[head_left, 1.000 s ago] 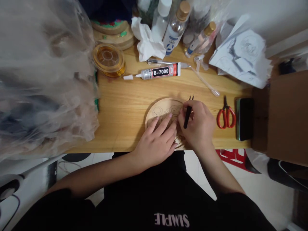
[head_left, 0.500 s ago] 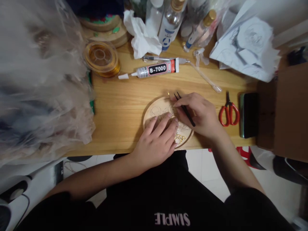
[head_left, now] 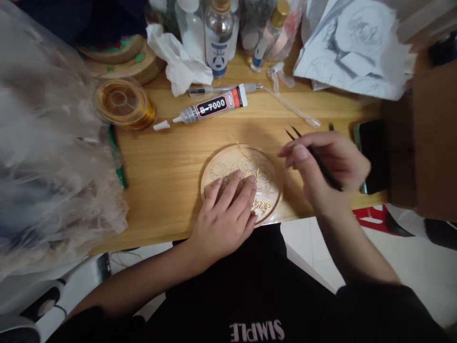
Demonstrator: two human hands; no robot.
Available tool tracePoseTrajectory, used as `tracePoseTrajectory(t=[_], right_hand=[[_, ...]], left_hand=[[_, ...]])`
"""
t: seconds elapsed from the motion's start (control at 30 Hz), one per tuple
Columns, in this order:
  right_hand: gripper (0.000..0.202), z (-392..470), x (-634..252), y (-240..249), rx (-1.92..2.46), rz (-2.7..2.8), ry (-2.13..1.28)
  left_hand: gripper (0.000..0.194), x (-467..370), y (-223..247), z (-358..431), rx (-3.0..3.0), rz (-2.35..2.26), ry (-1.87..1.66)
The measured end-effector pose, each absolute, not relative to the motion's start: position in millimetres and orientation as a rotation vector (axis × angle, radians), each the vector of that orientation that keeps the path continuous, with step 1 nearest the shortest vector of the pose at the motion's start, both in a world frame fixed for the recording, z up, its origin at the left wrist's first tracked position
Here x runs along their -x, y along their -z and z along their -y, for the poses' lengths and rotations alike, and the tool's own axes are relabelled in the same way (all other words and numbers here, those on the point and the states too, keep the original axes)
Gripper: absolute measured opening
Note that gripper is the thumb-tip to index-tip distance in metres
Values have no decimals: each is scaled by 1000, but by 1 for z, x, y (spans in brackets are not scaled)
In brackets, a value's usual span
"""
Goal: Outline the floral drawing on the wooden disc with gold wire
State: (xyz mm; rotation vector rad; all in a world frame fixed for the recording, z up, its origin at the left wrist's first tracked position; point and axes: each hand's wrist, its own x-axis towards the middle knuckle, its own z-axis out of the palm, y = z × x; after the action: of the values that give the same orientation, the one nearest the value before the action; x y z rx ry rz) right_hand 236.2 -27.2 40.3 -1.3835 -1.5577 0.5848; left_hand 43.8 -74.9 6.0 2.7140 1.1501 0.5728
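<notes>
My left hand [head_left: 225,214] lies with fingers spread on a round wooden disc [head_left: 273,164] with line drawings on it. Beside its fingertips, a gold wire loop [head_left: 250,175] rests on the disc, and a thin wire end stands up at the far rim. Gold wire shaped like lettering [head_left: 262,206] sits near the disc's front edge, partly behind my fingers. Off to the right, my right hand [head_left: 326,162] is raised and closed around black tweezers [head_left: 324,170]. Their tips are apart, pointing up and left, with nothing visible between them.
A B-7000 glue tube [head_left: 212,105] lies beyond the disc, with a pen [head_left: 224,89] and a plastic pipette [head_left: 296,109] behind it. A spool of gold wire [head_left: 124,102] stands at left near plastic bags [head_left: 53,157]. Bottles [head_left: 218,43] line the back; a dark phone-like object [head_left: 373,138] lies right.
My right hand has moved away from the disc to the right with the tweezers, now covering most of the red-handled cutters. My left hand stays on the disc. The camera view has shifted.
</notes>
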Motion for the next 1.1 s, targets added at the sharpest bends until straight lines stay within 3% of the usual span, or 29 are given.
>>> tracePoseTrajectory(t=[0.1, 0.17, 0.23, 0.43, 1.1], right_hand=[[12, 52, -238, -42, 1474, 1471, -665], [31, 68, -239, -42, 1591, 1456, -859], [35, 81, -238, -42, 1694, 1475, -908], [23, 88, -227, -44, 1659, 1760, -625], [16, 75, -230, -42, 1566, 1957, -533]], left_hand=[[44, -44, -5, 75, -2718, -1145, -584], [44, -44, -5, 75, -2729, -1139, -580], [44, -45, -5, 75, -2738, -1138, -565], [45, -45, -4, 75, -2737, -1139, -559], [44, -46, -5, 74, -2743, -1135, -536]])
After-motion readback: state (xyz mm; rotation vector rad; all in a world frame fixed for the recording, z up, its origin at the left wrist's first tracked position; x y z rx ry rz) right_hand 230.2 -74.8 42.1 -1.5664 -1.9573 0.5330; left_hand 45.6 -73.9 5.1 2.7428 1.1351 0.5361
